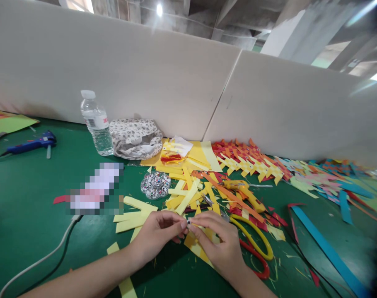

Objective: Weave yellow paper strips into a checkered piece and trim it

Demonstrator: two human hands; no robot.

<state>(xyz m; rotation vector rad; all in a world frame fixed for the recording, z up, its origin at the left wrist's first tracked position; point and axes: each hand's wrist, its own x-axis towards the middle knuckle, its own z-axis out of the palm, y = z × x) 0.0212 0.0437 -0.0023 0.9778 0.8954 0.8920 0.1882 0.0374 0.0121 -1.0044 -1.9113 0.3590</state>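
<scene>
My left hand [163, 229] is closed, its thumb and forefinger pinched at a small black-and-white googly eye [189, 222]. Opposite it, my right hand [218, 238] is also closed, its fingertips meeting the same eye and holding a yellow paper piece [201, 248] that its fingers partly hide. Which fingers carry the eye's weight I cannot tell. Just beyond the hands, a clear round dish of googly eyes [155, 185] stands among yellow paper strips [188, 194]. Scissors [263, 244] with yellow and red handles lie beside my right hand.
A yellow glue gun [244, 190] lies at right, a blue one [33, 143] at far left. Behind are a water bottle [97, 124], a patterned cloth bag [135, 138] and woven paper fish [250, 161]. A white cable [42, 258] crosses the green table at left; blue strips [328, 248] lie right.
</scene>
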